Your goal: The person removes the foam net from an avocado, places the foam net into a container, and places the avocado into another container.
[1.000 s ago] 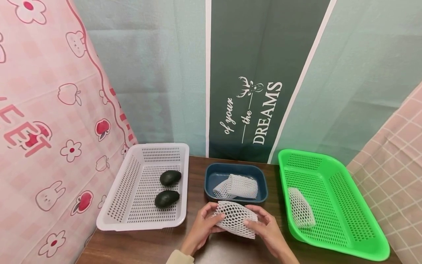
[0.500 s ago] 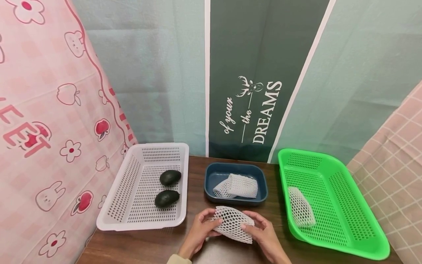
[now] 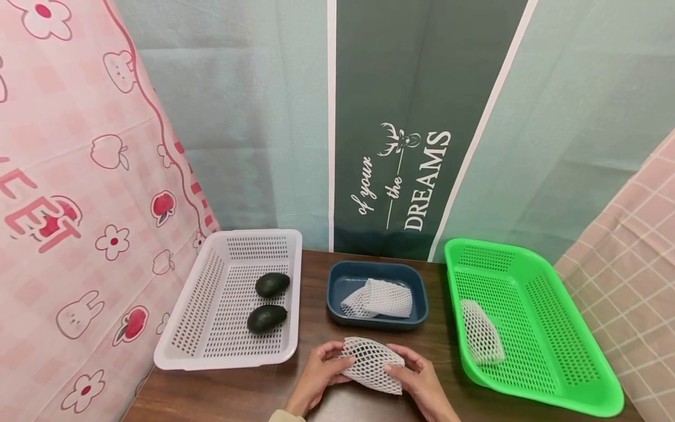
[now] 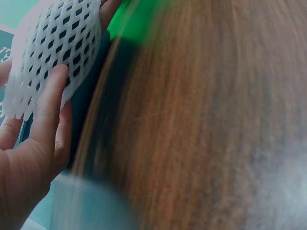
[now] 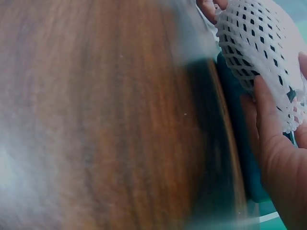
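Both hands hold a white foam net (image 3: 371, 366) low over the wooden table, in front of the blue tray. The left hand (image 3: 319, 373) pinches its left end, thumb on top and fingers behind. At the right end the right hand (image 3: 423, 384) grips it the same way. Each wrist view shows the net (image 4: 57, 40) bulging, with dark patches in its holes; what is inside is mostly hidden. Two dark green avocados (image 3: 267, 319) lie in the white basket (image 3: 227, 360) at the left. More foam nets (image 3: 389, 299) lie folded in the blue tray (image 3: 337, 317).
On the right stands a green basket (image 3: 538, 305) with a white foam net piece (image 3: 481, 333) against its left side; its contents are unclear. The wooden table (image 3: 211, 395) runs under everything. Printed cloths (image 3: 263, 117) hang behind and at both sides.
Both hands have drawn the foam net slightly toward the person, away from the blue tray, keeping hold of both ends. The baskets, tray and avocados stay where they were.
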